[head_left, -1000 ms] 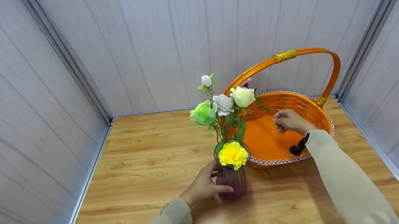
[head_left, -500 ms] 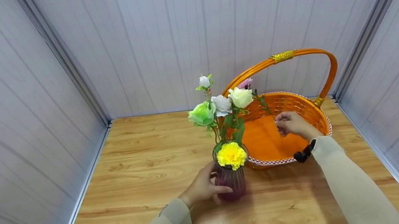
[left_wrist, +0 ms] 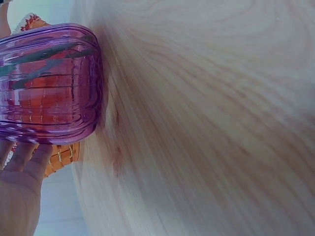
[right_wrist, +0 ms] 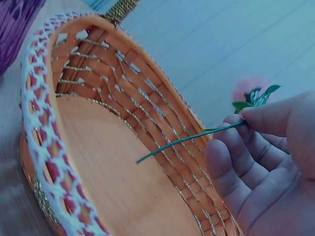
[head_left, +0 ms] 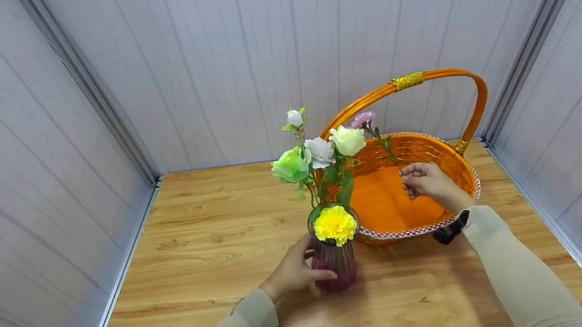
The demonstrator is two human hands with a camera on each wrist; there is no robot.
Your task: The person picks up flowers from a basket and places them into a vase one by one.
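My right hand (head_left: 426,180) pinches the thin green stem of a pink flower (head_left: 363,119) above the orange basket (head_left: 471,180). In the right wrist view the stem's bare end points down into the basket, and the pink bloom (right_wrist: 248,88) shows behind the fingers. With curled fingers and thumb, my left hand (head_left: 295,268) holds the side of a ribbed purple glass vase (head_left: 334,269) standing on the table. Out of the vase rise a green rose (head_left: 290,165), a cream rose (head_left: 348,140), white blooms (head_left: 319,152) and a yellow carnation (head_left: 335,226) low at its rim.
The basket's tall arched handle (head_left: 407,81) rises over it, wrapped in gold at the top. A wooden table (head_left: 211,240) bears everything. Pale panelled walls (head_left: 212,67) stand at the back and both sides.
The pink flower has come out from behind the cream rose, shifting slightly right in relation to the vase. My left hand keeps its hold on the vase; the whole head view has drifted slightly.
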